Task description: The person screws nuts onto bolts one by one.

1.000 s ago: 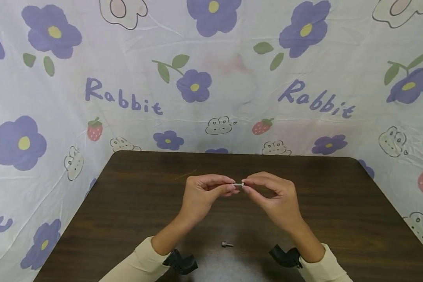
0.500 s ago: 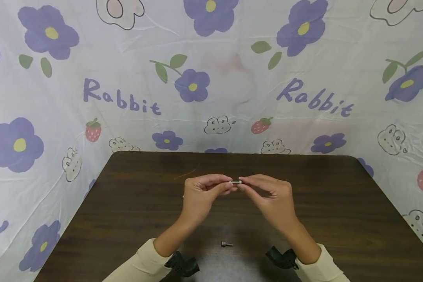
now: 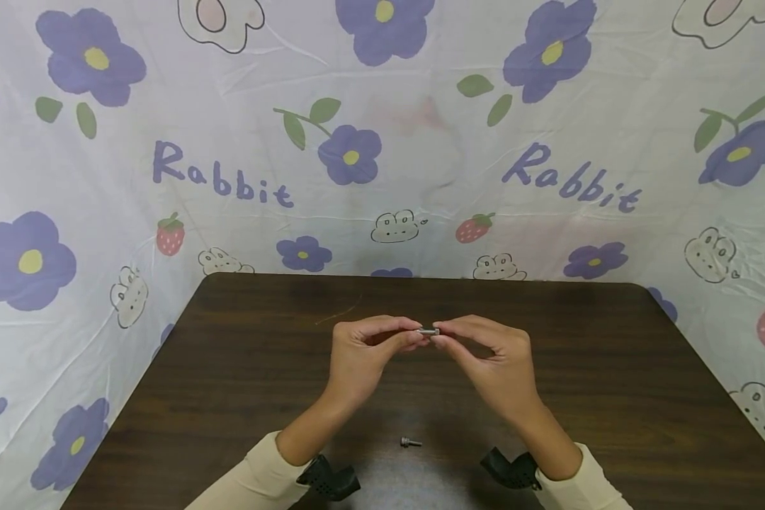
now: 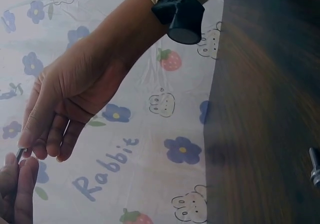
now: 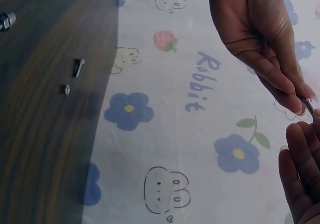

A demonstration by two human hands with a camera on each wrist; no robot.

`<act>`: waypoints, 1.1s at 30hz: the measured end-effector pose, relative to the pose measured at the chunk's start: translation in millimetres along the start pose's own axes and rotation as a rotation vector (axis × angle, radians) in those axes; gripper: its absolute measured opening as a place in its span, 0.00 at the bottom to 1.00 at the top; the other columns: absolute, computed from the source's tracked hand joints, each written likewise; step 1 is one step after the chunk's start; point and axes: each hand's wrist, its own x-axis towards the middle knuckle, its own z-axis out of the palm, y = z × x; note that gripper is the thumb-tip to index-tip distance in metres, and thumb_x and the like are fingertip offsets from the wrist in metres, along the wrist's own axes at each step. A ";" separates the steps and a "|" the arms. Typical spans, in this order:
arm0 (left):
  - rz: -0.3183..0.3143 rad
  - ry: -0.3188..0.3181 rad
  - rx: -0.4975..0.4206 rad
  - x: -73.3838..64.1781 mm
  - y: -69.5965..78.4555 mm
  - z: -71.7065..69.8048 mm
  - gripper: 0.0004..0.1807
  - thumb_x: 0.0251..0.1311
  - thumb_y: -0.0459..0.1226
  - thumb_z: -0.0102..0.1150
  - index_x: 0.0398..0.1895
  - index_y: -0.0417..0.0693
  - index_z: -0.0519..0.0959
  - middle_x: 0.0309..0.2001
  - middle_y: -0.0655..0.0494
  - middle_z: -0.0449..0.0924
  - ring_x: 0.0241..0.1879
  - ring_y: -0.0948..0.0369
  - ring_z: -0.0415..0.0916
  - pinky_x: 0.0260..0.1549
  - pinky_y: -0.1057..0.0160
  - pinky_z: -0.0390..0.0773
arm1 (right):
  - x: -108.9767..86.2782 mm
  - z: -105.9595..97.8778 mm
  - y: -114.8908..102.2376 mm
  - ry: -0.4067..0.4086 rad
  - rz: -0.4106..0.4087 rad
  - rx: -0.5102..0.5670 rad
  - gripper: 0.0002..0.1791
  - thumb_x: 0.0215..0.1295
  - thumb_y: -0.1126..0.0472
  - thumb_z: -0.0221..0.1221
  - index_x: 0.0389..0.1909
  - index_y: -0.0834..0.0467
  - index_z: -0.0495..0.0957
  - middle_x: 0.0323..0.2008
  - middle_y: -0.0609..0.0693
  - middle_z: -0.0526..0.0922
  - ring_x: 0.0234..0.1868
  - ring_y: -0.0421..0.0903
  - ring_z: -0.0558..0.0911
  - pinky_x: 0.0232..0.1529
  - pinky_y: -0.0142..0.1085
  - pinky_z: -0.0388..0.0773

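Observation:
Above the middle of the table, my left hand (image 3: 360,358) and right hand (image 3: 500,361) meet over a small metal bolt (image 3: 428,331). Left thumb and fingers pinch one end of its shaft. The right thumb and forefinger pinch the wider end; I cannot tell whether that end is the head or a nut. Fingers cover much of the bolt. In the left wrist view, the right hand (image 4: 75,84) comes from above, with left fingers (image 4: 25,189) below. In the right wrist view the left hand (image 5: 260,39) is above and the right hand (image 5: 302,169) below.
A second bolt (image 3: 411,442), with a ring-shaped piece at its head, lies nearer me on the dark wooden table (image 3: 612,397). Farther left lie another bolt (image 5: 79,68) and a loose nut (image 5: 66,89). A printed cloth (image 3: 421,156) hangs behind the table.
Both hands stay in nearly the same place. The right hand has shifted slightly left, and its fingertips have changed position a little at the bolt's wider end. The table bolt stays put.

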 end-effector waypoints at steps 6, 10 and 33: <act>0.068 0.002 0.060 -1.3 -0.6 -0.2 0.06 0.60 0.25 0.67 0.40 0.33 0.87 0.37 0.43 0.88 0.35 0.51 0.89 0.36 0.51 0.87 | -0.7 -1.4 -0.1 -0.035 -0.001 -0.034 0.20 0.47 0.83 0.71 0.41 0.63 0.88 0.36 0.52 0.89 0.36 0.43 0.88 0.39 0.28 0.84; 0.095 -0.003 0.073 -2.2 -1.2 -0.5 0.06 0.59 0.24 0.67 0.39 0.33 0.87 0.36 0.43 0.88 0.35 0.52 0.89 0.36 0.51 0.87 | -1.2 -1.1 -1.4 -0.055 0.024 -0.042 0.17 0.52 0.80 0.70 0.39 0.59 0.88 0.35 0.50 0.89 0.32 0.42 0.87 0.37 0.27 0.83; 0.137 -0.033 0.106 -6.8 -5.8 2.9 0.05 0.60 0.24 0.66 0.39 0.31 0.87 0.36 0.45 0.88 0.36 0.53 0.88 0.35 0.54 0.87 | -1.7 6.1 -7.2 -0.212 0.285 -0.051 0.24 0.76 0.70 0.52 0.17 0.50 0.72 0.12 0.40 0.68 0.13 0.35 0.64 0.13 0.31 0.64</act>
